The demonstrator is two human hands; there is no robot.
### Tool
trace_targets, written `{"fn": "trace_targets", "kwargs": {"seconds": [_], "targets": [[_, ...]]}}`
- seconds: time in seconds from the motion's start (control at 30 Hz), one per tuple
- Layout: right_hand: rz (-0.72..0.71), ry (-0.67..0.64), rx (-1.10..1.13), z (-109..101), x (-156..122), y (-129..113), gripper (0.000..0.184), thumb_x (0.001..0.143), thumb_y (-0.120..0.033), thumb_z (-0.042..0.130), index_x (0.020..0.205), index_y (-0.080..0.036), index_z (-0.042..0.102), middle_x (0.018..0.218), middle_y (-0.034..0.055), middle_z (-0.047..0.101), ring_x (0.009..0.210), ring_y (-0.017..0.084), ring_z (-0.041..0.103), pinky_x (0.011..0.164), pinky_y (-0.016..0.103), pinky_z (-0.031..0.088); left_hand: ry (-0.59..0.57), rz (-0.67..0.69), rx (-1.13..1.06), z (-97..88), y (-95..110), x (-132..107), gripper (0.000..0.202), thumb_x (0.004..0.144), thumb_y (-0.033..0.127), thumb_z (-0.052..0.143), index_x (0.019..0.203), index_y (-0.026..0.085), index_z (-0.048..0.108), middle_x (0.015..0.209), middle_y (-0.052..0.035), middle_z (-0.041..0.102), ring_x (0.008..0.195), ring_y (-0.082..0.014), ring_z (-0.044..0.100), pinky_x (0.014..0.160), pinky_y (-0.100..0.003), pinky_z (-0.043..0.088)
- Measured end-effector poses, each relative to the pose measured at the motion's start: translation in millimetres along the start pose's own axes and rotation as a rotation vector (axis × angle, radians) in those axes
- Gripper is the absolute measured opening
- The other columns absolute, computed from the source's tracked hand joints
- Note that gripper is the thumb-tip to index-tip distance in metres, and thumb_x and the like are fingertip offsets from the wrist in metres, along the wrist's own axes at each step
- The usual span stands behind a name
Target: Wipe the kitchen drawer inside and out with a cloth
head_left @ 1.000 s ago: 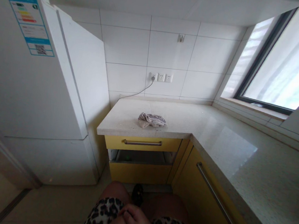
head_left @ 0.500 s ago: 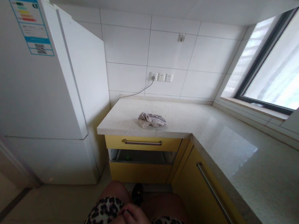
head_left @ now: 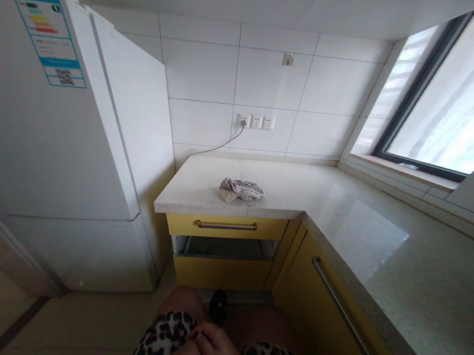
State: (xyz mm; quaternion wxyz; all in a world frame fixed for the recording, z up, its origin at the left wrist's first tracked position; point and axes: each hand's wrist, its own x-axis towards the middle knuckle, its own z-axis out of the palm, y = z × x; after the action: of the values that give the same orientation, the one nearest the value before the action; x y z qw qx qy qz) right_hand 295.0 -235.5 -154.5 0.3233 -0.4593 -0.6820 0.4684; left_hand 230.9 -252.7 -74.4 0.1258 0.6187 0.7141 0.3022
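Note:
My right hand (head_left: 219, 348) lies in my lap, its fingers folded over my left hand (head_left: 193, 353). The left hand's fingers are mostly hidden under the right. Both rest between my thighs, above leopard-print shorts (head_left: 168, 331). Ahead, a crumpled grey-brown cloth (head_left: 242, 190) lies near the front edge of the pale countertop (head_left: 299, 187), out of reach of both hands as they stand. Below it are a shut yellow drawer (head_left: 185, 226) and a lower yellow drawer (head_left: 220, 274) pulled partly out, with something small and green inside.
A white fridge (head_left: 53, 152) stands at left. A cable (head_left: 218, 148) runs from a wall socket (head_left: 243, 120) behind the counter. The counter turns right below a window (head_left: 447, 109). A yellow cabinet door with a long handle (head_left: 344, 319) is at my right. A dark shoe (head_left: 218, 308) shows below.

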Motion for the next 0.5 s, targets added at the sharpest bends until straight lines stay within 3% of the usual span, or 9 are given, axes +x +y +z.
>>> {"fn": "trace_targets", "kwargs": {"seconds": [0.5], "targets": [[-0.004,0.011,0.000,-2.3,0.0,-7.8,0.034,0.097,-0.040,0.045,0.108,-0.024,0.073,0.109,0.0048,0.072,0.108,0.023,0.063,0.098,0.035,0.044,-0.018,0.005,-0.046,-9.6,6.9,-0.6,0.034,0.096,0.037,0.057,0.124,0.019,0.060,0.121,-0.0095,0.061,0.104,-0.0221,0.062,0.087,-0.041,0.056]]}}
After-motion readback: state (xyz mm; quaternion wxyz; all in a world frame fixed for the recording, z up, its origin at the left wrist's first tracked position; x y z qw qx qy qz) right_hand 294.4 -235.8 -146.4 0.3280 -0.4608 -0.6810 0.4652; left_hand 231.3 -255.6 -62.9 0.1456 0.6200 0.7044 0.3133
